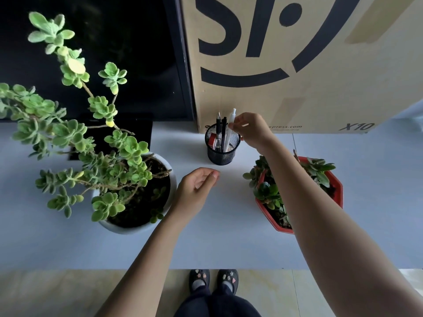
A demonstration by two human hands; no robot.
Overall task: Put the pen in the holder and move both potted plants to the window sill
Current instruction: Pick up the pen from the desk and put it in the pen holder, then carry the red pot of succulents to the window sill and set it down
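- Right hand [250,130] pinches white pen [229,131]; its lower end sits inside black mesh holder [222,147], at 12 o'clock on white table [229,243].
- Left hand [194,188] open, empty, just below holder.
- White-pot plant [128,186] at 9 o'clock; red-pot plant [320,177] at 3 o'clock.

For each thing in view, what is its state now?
White plastic pen: tip inside holder, pinched by right hand.
Black mesh pen holder: upright, holding pens.
Left hand: empty, open.
White round pot plant: on table.
Red octagonal pot plant: on table.
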